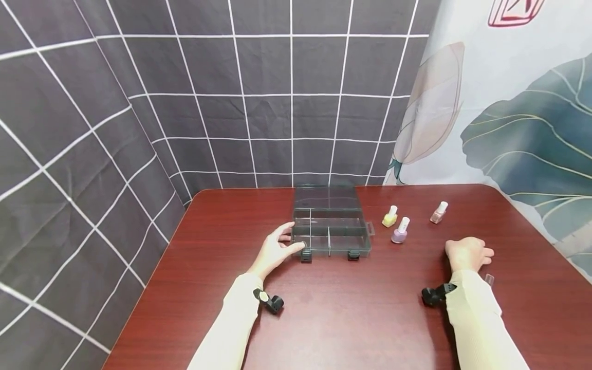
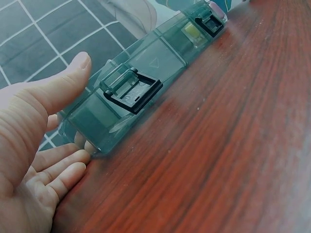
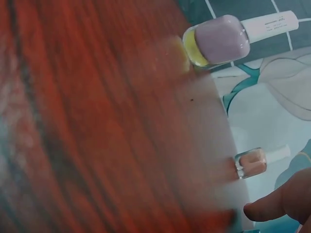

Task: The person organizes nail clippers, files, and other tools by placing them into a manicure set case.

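A clear plastic compartment box point(image 1: 330, 226) with two black latches point(image 2: 131, 91) on its near side lies shut on the red-brown table point(image 1: 351, 313). My left hand point(image 1: 283, 245) is at the box's front left corner, with relaxed fingers point(image 2: 65, 164) touching its end and the thumb point(image 2: 73, 77) by its top edge. To the right of the box stand three nail polish bottles: yellow point(image 1: 389, 217), purple point(image 1: 400, 231) and pink point(image 1: 439, 212). My right hand point(image 1: 468, 254) rests on the table near them with loosely curled fingers, holding nothing. Only one fingertip point(image 3: 272, 208) shows in the right wrist view.
A small clear piece point(image 1: 489, 279) lies on the table beside my right wrist. A dark grid-patterned cloth point(image 1: 259, 103) hangs behind and to the left, and a leaf-print curtain point(image 1: 522, 113) to the right. The table's left edge point(image 1: 152, 277) runs diagonally.
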